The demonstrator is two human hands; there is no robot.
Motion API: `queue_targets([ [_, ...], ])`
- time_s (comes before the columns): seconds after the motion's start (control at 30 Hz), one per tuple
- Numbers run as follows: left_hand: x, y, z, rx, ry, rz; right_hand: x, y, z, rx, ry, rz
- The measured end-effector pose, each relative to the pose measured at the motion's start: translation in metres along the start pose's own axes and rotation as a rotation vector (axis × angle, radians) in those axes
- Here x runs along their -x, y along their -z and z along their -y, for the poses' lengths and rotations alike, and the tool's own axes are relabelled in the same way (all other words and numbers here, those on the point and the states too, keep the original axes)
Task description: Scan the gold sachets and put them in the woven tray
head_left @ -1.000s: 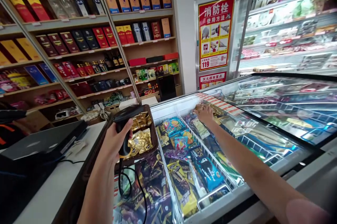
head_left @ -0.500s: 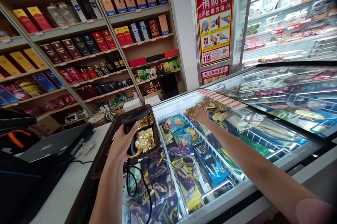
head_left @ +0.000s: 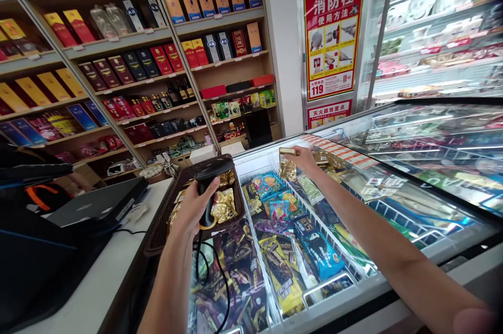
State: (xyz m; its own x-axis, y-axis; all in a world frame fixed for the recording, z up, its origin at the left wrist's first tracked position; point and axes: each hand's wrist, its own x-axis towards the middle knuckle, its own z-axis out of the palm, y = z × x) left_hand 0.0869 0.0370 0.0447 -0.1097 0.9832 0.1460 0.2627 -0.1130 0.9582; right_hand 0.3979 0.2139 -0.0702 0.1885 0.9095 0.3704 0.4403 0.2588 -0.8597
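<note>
My left hand [head_left: 192, 203] is closed round the handle of a black barcode scanner [head_left: 210, 170], and its cable [head_left: 227, 281] hangs down over the freezer. Just beneath the scanner lies a dark brown woven basket [head_left: 155, 240] holding gold foil-wrapped pieces [head_left: 225, 206]. Further right, my right hand [head_left: 302, 158] grips a gold foil packet [head_left: 288, 166] by its upper part, above the far end of the freezer. Behind that hand more gold packets [head_left: 334, 163] lie in the freezer.
The freezer's wire dividers [head_left: 261, 266] separate blue ice cream packets [head_left: 320, 250], yellow ones [head_left: 281, 276] and purple ones [head_left: 231, 271]. A laptop [head_left: 94, 200] stands on the white counter [head_left: 98, 276] at left. Shelves of boxes [head_left: 129, 69] line the back wall.
My right hand has lifted a gold packet up from the pile, and it now stands upright in the fingers. The left hand keeps the scanner over the basket; the view has shifted slightly.
</note>
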Motion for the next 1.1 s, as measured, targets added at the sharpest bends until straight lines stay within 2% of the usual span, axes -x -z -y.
queue_targets([
  [0.2, 0.000, -0.003, 0.008, -0.014, -0.004, 0.118, 0.012, -0.008, 0.010, 0.187, 0.198, 0.061],
  [0.4, 0.010, -0.004, 0.001, -0.114, 0.026, 0.317, 0.018, -0.008, 0.030, 0.325, 0.103, 0.132],
  [0.53, 0.014, -0.006, -0.004, -0.138, 0.025, 0.411, 0.023, -0.001, 0.047, 0.259, 0.050, 0.229],
  [0.63, 0.016, -0.009, -0.005, -0.128, 0.037, 0.434, 0.026, 0.003, 0.053, 0.102, -0.009, 0.331],
  [0.77, 0.016, -0.014, -0.002, -0.176, 0.035, 0.440, 0.030, 0.001, 0.055, -0.036, -0.050, 0.363],
  [0.9, 0.016, -0.015, 0.001, -0.205, 0.018, 0.468, 0.034, 0.002, 0.063, -0.039, -0.039, 0.367],
  [1.1, 0.014, -0.013, 0.001, -0.211, 0.046, 0.445, 0.044, 0.009, 0.084, -0.005, -0.020, 0.386],
])
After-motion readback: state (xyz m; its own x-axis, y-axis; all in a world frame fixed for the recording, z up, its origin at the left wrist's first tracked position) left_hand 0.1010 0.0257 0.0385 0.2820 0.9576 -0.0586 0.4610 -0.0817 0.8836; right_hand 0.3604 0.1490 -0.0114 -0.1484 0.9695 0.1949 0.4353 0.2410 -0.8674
